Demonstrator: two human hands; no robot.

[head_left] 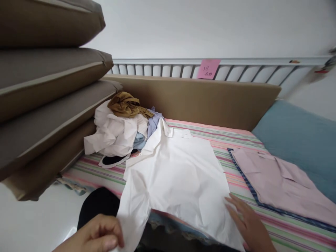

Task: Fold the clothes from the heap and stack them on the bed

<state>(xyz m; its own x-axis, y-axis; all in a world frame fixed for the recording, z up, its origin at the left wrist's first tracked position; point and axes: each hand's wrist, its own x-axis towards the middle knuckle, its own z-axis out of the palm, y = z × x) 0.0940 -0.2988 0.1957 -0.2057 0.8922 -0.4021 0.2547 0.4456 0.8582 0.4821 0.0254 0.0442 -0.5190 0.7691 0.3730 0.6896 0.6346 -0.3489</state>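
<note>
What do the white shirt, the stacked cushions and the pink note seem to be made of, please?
White shirt: thin, matte woven fabric, perhaps cotton, judging by its soft creases and drape.
Stacked cushions: smooth fabric covers, possibly synthetic; light piping lines their edges.
Pink note: probably matte paper, being thin, flat and handwritten on.

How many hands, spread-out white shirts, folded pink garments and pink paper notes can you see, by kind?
Left hand and right hand: 2
Spread-out white shirt: 1
Folded pink garment: 1
Pink paper note: 1
Total: 5
</note>
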